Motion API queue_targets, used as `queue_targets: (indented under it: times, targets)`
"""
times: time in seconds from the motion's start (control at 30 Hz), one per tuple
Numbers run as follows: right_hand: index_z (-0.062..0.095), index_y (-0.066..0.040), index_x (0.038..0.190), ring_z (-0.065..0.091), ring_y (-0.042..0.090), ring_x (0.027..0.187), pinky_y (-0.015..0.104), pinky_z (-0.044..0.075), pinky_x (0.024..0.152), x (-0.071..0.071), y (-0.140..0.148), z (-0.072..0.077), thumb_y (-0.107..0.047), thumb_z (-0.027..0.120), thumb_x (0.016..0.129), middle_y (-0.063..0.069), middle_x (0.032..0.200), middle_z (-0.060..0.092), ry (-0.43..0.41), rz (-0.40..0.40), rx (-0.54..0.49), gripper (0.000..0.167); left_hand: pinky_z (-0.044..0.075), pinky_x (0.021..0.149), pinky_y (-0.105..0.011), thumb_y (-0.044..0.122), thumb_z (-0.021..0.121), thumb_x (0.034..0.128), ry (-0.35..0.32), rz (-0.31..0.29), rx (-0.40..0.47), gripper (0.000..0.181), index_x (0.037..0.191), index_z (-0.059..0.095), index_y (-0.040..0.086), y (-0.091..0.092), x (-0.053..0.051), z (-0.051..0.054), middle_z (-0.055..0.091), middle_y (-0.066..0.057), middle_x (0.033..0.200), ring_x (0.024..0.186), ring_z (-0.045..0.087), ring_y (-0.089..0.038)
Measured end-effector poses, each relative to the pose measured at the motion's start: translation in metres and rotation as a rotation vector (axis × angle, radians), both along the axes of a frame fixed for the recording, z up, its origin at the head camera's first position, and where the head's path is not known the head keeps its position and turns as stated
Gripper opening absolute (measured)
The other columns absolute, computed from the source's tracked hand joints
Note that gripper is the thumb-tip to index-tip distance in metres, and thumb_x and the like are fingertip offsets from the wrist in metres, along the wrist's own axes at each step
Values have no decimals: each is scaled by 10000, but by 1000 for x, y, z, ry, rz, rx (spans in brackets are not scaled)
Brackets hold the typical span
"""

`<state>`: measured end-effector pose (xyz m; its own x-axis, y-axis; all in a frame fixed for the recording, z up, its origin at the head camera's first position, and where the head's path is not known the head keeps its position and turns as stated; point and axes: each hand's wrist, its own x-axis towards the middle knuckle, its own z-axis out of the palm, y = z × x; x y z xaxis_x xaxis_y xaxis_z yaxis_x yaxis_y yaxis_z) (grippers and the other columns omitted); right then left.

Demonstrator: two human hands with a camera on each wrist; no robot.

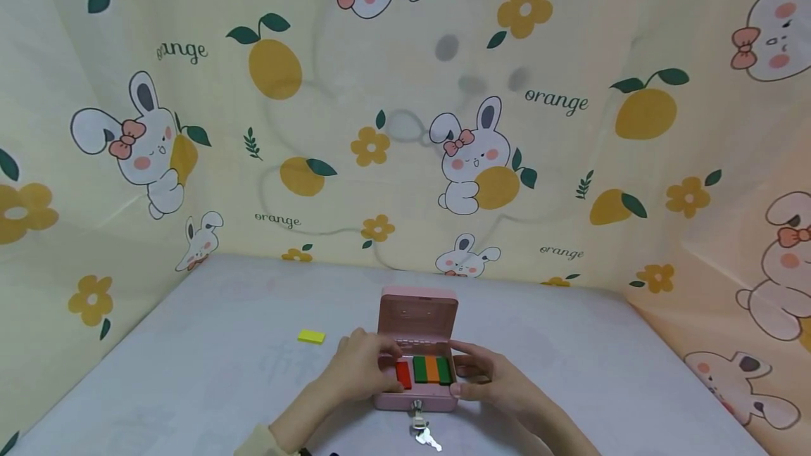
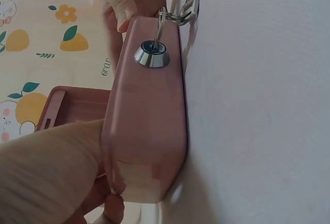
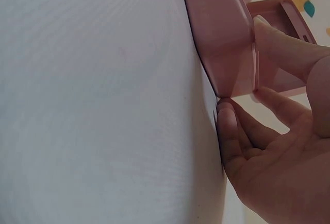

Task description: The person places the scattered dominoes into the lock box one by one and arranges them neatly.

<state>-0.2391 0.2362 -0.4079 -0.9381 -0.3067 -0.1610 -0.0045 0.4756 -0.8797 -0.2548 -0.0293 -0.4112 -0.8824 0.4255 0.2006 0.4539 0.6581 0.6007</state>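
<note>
A small pink metal cash box [image 1: 416,400] stands on the table with its lid [image 1: 418,312] raised. Its front lock [image 2: 152,54] has keys [image 1: 428,439] hanging from it. Inside, a red block [image 1: 403,375] lies at the left; green blocks [image 1: 420,369] and an orange block [image 1: 432,369] lie side by side at the right. My left hand [image 1: 361,366] reaches over the left wall, thumb and forefinger at the two ends of the red block. My right hand [image 1: 488,377] grips the box's right side, its thumb over the rim [image 3: 255,54]; other fingers touch the outside low down.
A yellow block [image 1: 311,336] lies on the white table [image 1: 241,364], left of and behind the box. A patterned cloth [image 1: 405,181] with rabbits and oranges hangs behind and along the sides.
</note>
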Motion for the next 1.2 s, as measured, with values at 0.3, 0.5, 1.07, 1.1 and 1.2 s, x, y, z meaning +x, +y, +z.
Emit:
queue_targets:
  times: [0.3,0.5,1.07,1.1,1.2]
  targets:
    - [418,-137,1497,497,385,1230,646,349,990,-1,1,-1,-259,796,834,169,1356,547,-5,14,-23,773,340,809,-447,270,898,688,-5,10,7,324,968,761,181,2,2,3,681,108,921,894,442,-187]
    - [411,-141,1502,494,393,1236,648,347,990,1,1,1,-256,796,836,179,1363,541,-9,13,-23,778,317,805,-475,240,885,702,0,19,13,289,960,762,193,3,2,1,683,111,922,893,427,-198]
    - [406,-136,1504,503,383,1227,653,345,987,1,2,0,-255,797,835,169,1348,553,-1,13,-16,785,370,855,-540,150,854,720,43,26,94,256,960,763,161,8,3,-7,683,83,928,926,505,-217]
    - [405,-137,1504,503,384,1227,652,346,987,0,2,-1,-253,797,835,170,1349,553,0,13,-16,785,382,867,-531,140,853,723,33,19,108,256,962,762,151,8,3,-7,683,81,923,931,508,-216]
    - [404,-135,1505,502,386,1228,651,349,986,0,2,-2,-252,795,836,172,1351,551,1,15,-15,783,422,879,-495,116,846,734,-1,4,142,248,967,759,126,8,2,-8,680,77,911,934,524,-211]
